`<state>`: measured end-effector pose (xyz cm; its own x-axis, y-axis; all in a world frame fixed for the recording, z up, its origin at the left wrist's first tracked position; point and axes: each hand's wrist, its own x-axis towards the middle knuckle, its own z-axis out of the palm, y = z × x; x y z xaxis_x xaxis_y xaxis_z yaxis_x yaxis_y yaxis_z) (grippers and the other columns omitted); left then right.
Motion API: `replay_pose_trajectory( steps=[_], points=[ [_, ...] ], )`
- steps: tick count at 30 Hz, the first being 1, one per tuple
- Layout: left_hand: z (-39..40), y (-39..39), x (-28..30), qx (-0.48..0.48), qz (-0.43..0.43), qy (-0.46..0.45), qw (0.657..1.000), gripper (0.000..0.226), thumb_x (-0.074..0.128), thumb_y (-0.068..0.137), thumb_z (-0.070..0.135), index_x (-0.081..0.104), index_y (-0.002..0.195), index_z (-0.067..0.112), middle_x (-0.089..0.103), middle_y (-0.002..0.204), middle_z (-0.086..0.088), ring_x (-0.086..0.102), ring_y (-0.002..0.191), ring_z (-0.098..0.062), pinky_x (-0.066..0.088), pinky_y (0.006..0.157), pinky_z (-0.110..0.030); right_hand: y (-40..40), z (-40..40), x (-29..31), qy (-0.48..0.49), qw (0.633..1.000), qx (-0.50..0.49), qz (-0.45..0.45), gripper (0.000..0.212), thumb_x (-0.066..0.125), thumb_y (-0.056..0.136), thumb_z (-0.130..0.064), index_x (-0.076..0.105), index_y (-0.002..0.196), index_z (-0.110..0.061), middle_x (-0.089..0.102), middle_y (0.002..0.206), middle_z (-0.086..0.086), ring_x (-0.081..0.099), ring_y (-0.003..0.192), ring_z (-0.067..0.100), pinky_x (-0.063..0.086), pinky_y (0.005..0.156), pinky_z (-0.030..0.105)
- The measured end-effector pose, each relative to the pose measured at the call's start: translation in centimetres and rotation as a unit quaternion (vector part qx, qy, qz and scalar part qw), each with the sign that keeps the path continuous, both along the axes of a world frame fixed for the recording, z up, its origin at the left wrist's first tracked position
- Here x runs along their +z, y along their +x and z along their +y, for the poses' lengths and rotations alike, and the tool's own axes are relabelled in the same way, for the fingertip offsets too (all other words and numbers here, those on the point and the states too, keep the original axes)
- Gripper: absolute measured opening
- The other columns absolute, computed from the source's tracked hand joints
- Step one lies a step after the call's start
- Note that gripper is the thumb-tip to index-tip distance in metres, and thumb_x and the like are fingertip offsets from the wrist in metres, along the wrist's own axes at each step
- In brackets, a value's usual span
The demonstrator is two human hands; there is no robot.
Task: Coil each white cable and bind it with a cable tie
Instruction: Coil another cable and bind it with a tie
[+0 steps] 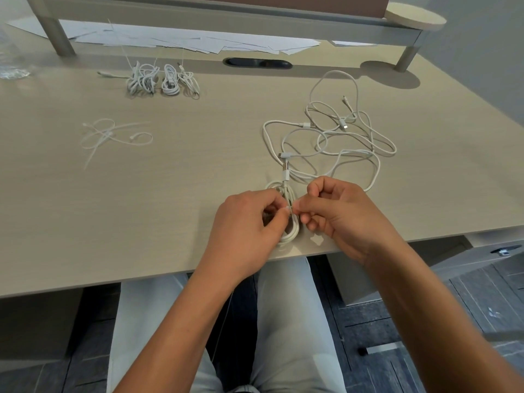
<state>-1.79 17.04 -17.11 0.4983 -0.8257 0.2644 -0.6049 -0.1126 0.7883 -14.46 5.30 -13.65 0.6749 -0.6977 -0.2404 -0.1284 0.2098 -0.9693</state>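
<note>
Working across from the left: a few spare cable ties lay scattered on the surface, well apart from the action, and further back sat the finished bundles, already tied from what I could see. Down at the near edge was where it mattered. The left hand had its fingers curled in around the left side of the coiled cable, pinching at the middle of the coil. The coil's long axis ran away from me, one plug end sticking out toward the far side. The right hand came in from the other side, thumb and forefinger pinched together right at that same middle spot, almost touching the left fingertips. I think a tie was between them, but it was too small to really make out. So the coil sat between both hands, equally near each, and I'd guess the cinching pull had to run across the coil, not along it. Off to the right, just beyond the right hand, the loose cables lay tangled, not yet coiled.
</note>
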Motion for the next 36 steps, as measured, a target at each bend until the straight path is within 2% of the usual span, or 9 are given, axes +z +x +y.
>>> replay_pose_trajectory(
  steps=[2,6,10,19,26,31,36],
  points=[
    [0.05,0.08,-0.09,-0.003,0.001,-0.001,1.000,0.010,0.072,0.092,0.021,0.075,0.084,0.027,0.055,0.062,0.035,0.050,0.057,0.007,0.029,0.057,-0.015,-0.07,-0.01,-0.02,-0.001,1.000,0.001,-0.001,0.030,0.071,0.086,0.010,0.053,0.078,-0.013,0.065,0.075,0.020,0.055,0.059,0.020,0.042,0.055,0.028],
    [-0.09,0.18,-0.31,0.004,0.027,-0.018,0.999,0.010,0.074,0.091,0.021,0.076,0.083,0.028,0.059,0.060,0.024,0.053,0.057,0.005,0.033,0.058,-0.012,-0.30,-0.11,-0.10,-0.008,1.000,0.014,-0.005,0.028,0.072,0.087,0.008,0.054,0.080,-0.013,0.065,0.080,0.023,0.054,0.063,0.023,0.042,0.059,0.032],
    [-0.21,0.28,-0.46,0.007,0.047,-0.025,0.999,0.009,0.076,0.090,0.022,0.076,0.082,0.028,0.064,0.065,0.019,0.055,0.058,0.002,0.038,0.060,-0.015,-0.46,-0.16,-0.25,-0.003,0.999,0.028,-0.026,0.029,0.068,0.089,0.012,0.053,0.081,-0.012,0.065,0.080,0.019,0.057,0.062,0.019,0.047,0.057,0.025],
    [-0.31,0.39,-0.66,-0.001,0.060,-0.031,0.998,0.010,0.075,0.092,0.023,0.076,0.084,0.029,0.068,0.069,0.016,0.058,0.060,-0.002,0.042,0.060,-0.019,-0.63,-0.32,-0.21,0.025,0.998,0.033,-0.051,0.027,0.065,0.091,0.012,0.052,0.084,-0.011,0.063,0.078,0.016,0.058,0.062,0.017,0.048,0.057,0.023],
    [-0.08,0.38,-0.57,-0.002,0.075,-0.041,0.996,0.010,0.073,0.094,0.021,0.076,0.086,0.026,0.070,0.069,0.012,0.062,0.062,-0.005,0.046,0.061,-0.019,-0.52,-0.31,-0.31,0.025,0.998,0.026,-0.044,0.027,0.066,0.090,0.012,0.053,0.083,-0.010,0.063,0.078,0.019,0.058,0.061,0.018,0.048,0.056,0.024],
    [-0.18,0.37,-0.61,-0.001,0.079,-0.043,0.996,0.009,0.073,0.093,0.020,0.076,0.086,0.025,0.071,0.069,0.011,0.065,0.065,-0.009,0.052,0.063,-0.027,-0.44,-0.19,-0.31,0.007,0.999,0.018,-0.030,0.026,0.068,0.090,0.011,0.054,0.082,-0.010,0.064,0.079,0.022,0.056,0.061,0.020,0.047,0.056,0.025],
    [-0.12,0.40,-0.47,-0.003,0.088,-0.045,0.995,0.010,0.073,0.093,0.019,0.076,0.085,0.024,0.071,0.068,0.012,0.065,0.063,-0.008,0.050,0.062,-0.022,-0.44,-0.17,-0.31,0.004,1.000,0.015,-0.025,0.027,0.068,0.089,0.011,0.054,0.081,-0.010,0.065,0.079,0.021,0.057,0.061,0.020,0.047,0.056,0.026]
  ],
)
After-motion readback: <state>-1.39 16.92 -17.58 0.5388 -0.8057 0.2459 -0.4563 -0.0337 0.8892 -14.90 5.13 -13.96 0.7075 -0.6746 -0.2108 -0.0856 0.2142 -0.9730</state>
